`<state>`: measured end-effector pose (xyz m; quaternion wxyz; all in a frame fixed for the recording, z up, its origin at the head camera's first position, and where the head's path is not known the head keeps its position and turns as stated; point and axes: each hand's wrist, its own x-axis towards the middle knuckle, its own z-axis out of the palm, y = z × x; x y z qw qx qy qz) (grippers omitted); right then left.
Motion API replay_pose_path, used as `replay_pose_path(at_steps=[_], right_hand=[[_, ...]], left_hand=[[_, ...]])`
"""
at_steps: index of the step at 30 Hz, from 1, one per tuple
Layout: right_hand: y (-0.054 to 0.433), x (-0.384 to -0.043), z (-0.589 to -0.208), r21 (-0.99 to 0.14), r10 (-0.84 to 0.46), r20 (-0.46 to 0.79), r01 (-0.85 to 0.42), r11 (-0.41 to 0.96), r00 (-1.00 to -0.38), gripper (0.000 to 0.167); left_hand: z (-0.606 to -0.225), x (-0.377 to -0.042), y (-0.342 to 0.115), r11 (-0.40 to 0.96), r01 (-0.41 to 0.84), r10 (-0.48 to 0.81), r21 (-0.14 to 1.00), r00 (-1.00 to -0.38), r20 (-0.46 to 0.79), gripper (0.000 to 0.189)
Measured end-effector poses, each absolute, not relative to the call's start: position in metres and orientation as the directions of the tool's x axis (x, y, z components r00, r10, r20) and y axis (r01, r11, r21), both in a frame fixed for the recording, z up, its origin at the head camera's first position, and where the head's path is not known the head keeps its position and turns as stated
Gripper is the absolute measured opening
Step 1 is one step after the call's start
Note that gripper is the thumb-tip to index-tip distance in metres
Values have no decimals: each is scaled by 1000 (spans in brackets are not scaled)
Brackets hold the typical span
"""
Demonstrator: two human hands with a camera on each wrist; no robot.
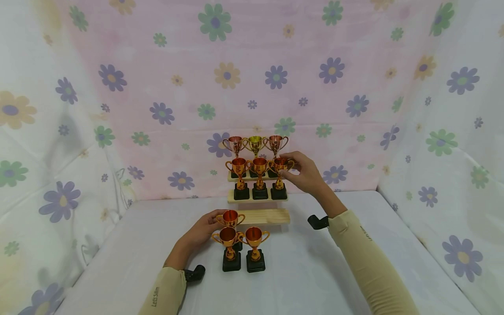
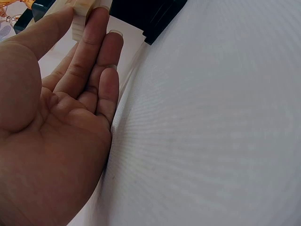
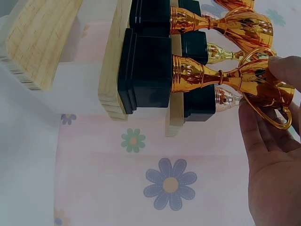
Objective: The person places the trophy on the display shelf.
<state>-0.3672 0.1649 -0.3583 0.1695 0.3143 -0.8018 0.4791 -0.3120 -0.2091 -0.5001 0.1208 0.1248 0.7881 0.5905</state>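
My right hand point(image 1: 303, 173) pinches the cup of an orange-gold trophy point(image 3: 254, 84), thumb on the near side and fingers behind. Its black base stands on the right end of the middle wooden shelf point(image 1: 260, 201). Two matching trophies, one in the centre point(image 1: 259, 168) and one at the left point(image 1: 239, 168), share that shelf. My left hand point(image 1: 202, 227) holds the left end of the lowest wooden shelf point(image 1: 267, 216) between thumb and fingers, partly hidden behind a trophy point(image 1: 230, 218) in the head view. In the left wrist view the thumb touches the board end point(image 2: 82, 7).
On the top shelf point(image 1: 232, 179) stand a gold trophy point(image 1: 255, 142) and two rose-coloured ones, at its left point(image 1: 235, 143) and right point(image 1: 275, 142). Two more orange-gold trophies, left point(image 1: 228, 238) and right point(image 1: 254, 238), stand in front on the white-covered table point(image 1: 299, 280). Flowered cloth point(image 1: 252, 87) hangs behind.
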Motion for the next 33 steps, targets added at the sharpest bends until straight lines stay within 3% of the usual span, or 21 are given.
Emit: replay_pose_path(at_steps=[16, 23, 33], right_hand=[[166, -362, -360, -632, -348, 578, -675, 381, -738, 55], [169, -358, -362, -546, -317, 670, -735, 403, -671, 57], [168, -340, -369, -509, -224, 762, -775, 373, -608, 55]], left_hand=[[-501, -313, -211, 248, 63, 360, 967, -932, -31, 47], [-501, -313, -210, 249, 65, 368, 966, -929, -32, 49], [-501, -313, -211, 251, 89, 387, 964, -922, -15, 48]])
